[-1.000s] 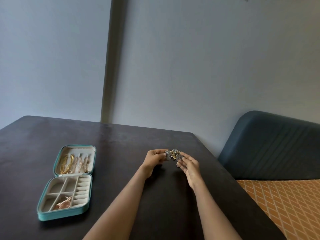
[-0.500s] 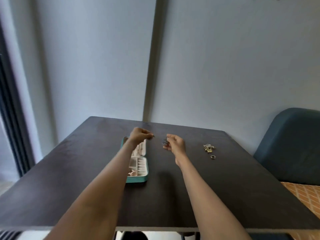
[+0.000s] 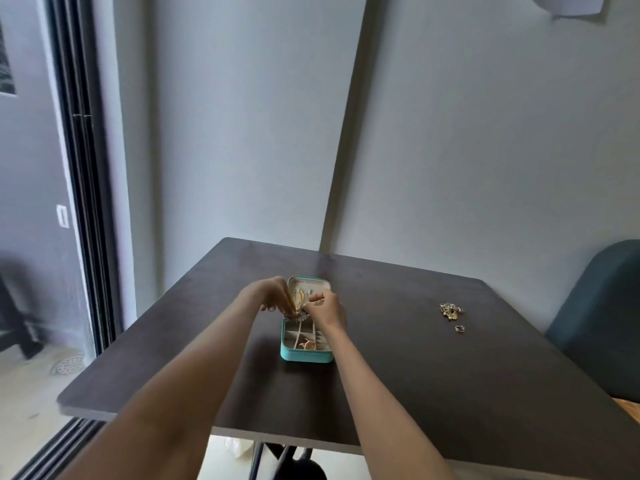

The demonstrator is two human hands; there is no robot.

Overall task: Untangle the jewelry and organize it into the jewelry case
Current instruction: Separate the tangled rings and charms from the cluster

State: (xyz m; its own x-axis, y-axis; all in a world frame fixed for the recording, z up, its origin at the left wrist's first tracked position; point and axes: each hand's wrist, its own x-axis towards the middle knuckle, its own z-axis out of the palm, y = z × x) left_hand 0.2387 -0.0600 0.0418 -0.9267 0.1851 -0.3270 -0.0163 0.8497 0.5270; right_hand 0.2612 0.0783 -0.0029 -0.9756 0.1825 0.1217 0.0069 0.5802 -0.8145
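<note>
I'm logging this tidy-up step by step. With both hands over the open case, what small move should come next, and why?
Probably lower the small silvery piece into a compartment of the teal jewelry case and let go. The left hand and right hand both pinch at it just above the open case, while a tangled cluster and a ring wait on the table.

Both hands crowd the open jewelry case (image 3: 304, 355) at frame centre; right of it, bare table (image 3: 398, 375) reaches the tangled jewelry (image 3: 451, 310) and 1 ring (image 3: 459, 328).

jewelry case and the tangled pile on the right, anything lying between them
Head view: bare dark table between the jewelry case and the tangled pile.
</note>
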